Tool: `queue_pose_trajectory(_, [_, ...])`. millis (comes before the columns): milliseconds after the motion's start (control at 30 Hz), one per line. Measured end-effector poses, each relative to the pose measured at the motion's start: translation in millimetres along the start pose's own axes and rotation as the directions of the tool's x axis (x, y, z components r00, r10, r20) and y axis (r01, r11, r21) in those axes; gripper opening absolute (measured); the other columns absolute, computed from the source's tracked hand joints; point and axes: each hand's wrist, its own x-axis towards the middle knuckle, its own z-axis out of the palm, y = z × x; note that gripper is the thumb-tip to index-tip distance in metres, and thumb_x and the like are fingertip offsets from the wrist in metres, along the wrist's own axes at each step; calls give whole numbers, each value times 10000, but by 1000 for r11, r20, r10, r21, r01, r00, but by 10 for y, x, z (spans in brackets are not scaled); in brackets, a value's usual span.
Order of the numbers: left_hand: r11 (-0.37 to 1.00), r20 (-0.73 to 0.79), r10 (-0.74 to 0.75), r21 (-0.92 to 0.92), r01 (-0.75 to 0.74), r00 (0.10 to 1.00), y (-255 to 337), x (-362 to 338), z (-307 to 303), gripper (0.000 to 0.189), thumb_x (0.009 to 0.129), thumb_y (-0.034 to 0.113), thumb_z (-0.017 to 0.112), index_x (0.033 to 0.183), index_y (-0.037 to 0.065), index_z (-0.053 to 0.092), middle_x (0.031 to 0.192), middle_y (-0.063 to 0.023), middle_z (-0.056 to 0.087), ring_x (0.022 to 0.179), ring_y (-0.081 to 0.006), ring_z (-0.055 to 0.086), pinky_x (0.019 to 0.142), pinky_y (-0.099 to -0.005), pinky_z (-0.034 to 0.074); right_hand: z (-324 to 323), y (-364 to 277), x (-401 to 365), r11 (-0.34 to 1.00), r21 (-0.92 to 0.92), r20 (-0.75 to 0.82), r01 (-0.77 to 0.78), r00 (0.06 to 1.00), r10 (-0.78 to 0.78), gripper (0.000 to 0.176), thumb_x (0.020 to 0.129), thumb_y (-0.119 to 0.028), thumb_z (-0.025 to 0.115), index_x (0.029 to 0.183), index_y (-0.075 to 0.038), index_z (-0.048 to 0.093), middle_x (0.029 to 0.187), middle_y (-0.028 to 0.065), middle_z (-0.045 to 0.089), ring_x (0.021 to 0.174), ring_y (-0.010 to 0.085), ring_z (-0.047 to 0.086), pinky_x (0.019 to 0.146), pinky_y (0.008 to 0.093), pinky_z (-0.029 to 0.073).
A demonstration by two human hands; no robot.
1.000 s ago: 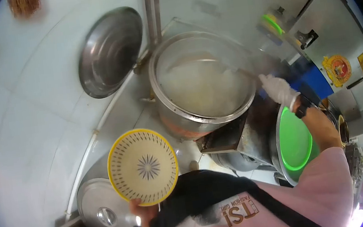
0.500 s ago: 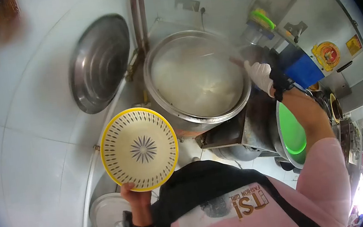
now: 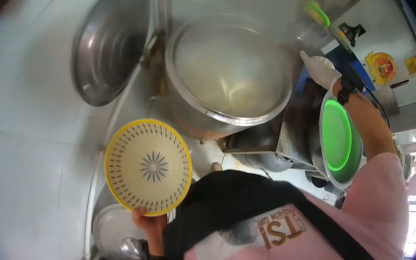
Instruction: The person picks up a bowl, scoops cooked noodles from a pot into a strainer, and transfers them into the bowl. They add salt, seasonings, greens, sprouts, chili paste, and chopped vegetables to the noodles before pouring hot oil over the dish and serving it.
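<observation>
A pale bowl (image 3: 154,167) with a yellow rim and a dark petal pattern is held by its lower edge in my left hand (image 3: 146,218), tilted so its inside faces the camera. The bowl looks empty. To the right, my right hand (image 3: 322,70), in a white glove, is beyond the rim of a big steaming metal pot (image 3: 232,70). Its fingers look closed; what they hold is too blurred to name. Steam partly hides cloudy liquid in the pot.
A large metal lid (image 3: 112,45) leans against the left wall. A green basin (image 3: 337,135) sits in a metal bowl at right. Another round lid (image 3: 108,228) lies at lower left. Beneath the pot's right side is a dark stove (image 3: 291,130).
My gloved right hand has moved right, away from the pot rim. The bowl in my left hand has shifted slightly left. The camera view has also shifted, with the wall lid higher in view.
</observation>
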Motion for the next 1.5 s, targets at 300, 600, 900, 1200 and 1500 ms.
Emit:
queue_pose_trajectory(300, [999,48,-27,-42,29,999,102,-48,51,652,565,89,451,1203,-3,354,1152,-160,471,1073,-327,464,925,-454,379,323,-307,-445,825,564,343,-38,919,-192,247,838,-187,461,996,-3,414,735,237,578,671,345,595,575,405,475])
queue_pose_trajectory(600, [989,95,-147,-20,149,985,73,138,216,636,566,69,453,1189,-18,361,1130,-170,480,1053,-338,475,905,-453,401,-67,177,-1144,890,440,-121,119,990,-72,312,862,-215,442,1129,-61,395,615,192,539,551,335,561,472,413,451])
queue_pose_trajectory(900, [973,47,-227,-44,229,973,4,187,119,634,554,74,465,1174,-19,370,1113,-174,490,1033,-343,488,889,-459,415,290,-257,-404,988,-138,-5,-63,998,63,237,792,-120,462,1005,-18,481,716,157,607,641,296,612,529,410,480])
queue_pose_trajectory(1200, [986,1,-159,-39,159,987,103,83,-149,669,549,99,457,1204,16,356,1153,-155,465,1093,-343,439,932,-488,361,189,-293,-70,731,644,698,-226,564,-441,189,714,-105,598,833,12,509,542,102,544,459,222,550,402,334,435])
queue_pose_trajectory(1500, [998,-69,-66,-21,64,995,0,-28,189,677,545,111,471,1210,34,366,1172,-142,446,1107,-334,420,945,-493,335,543,-533,-156,174,694,587,-699,409,-699,125,729,-92,587,765,-31,484,505,57,484,420,148,473,387,269,387])
